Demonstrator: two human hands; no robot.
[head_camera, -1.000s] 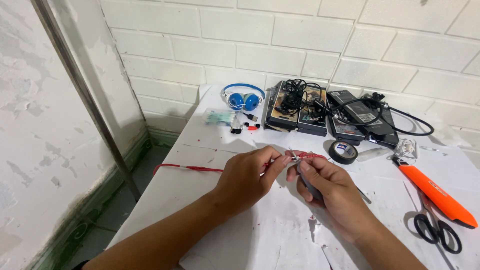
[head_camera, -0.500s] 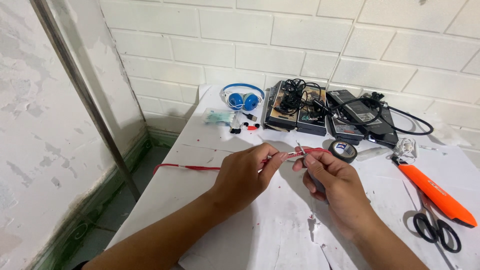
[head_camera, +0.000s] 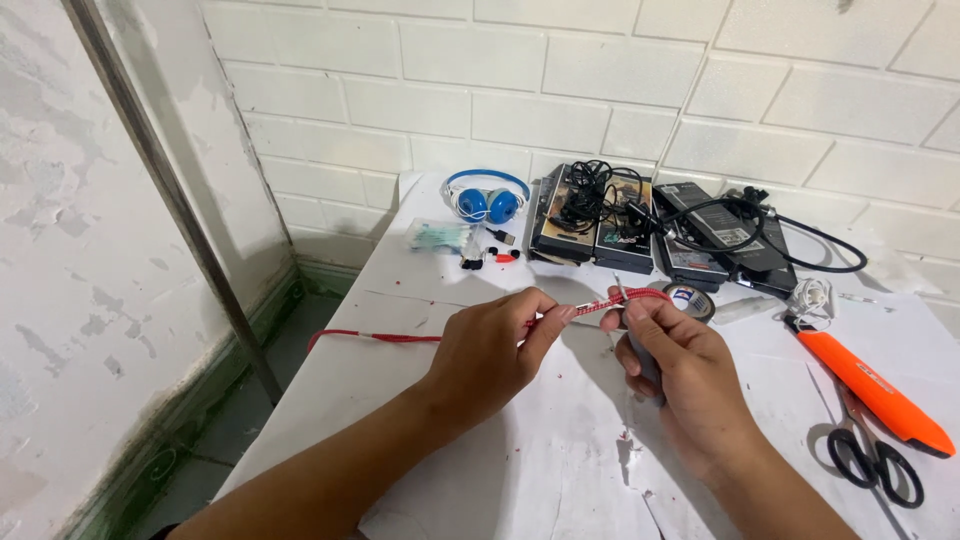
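My left hand (head_camera: 490, 350) pinches a red braided cable (head_camera: 400, 338) that trails left across the white table (head_camera: 560, 470) and off its edge. My right hand (head_camera: 680, 375) grips a dark-handled tool (head_camera: 645, 360), its thin metal tip pointing up beside the cable's right end (head_camera: 625, 300). The two hands are close together over the table's middle, thumbs nearly meeting at the cable.
Behind the hands lie a roll of black tape (head_camera: 692, 300), blue headphones (head_camera: 485, 200), several black boxes with tangled cords (head_camera: 640, 225) and small connectors (head_camera: 490, 258). An orange utility knife (head_camera: 870, 385) and black-handled scissors (head_camera: 875, 455) sit at the right. A white brick wall stands behind.
My right hand has shifted slightly right and up, and the tool's tip now stands beside the cable end. My left hand keeps its pinch on the cable.
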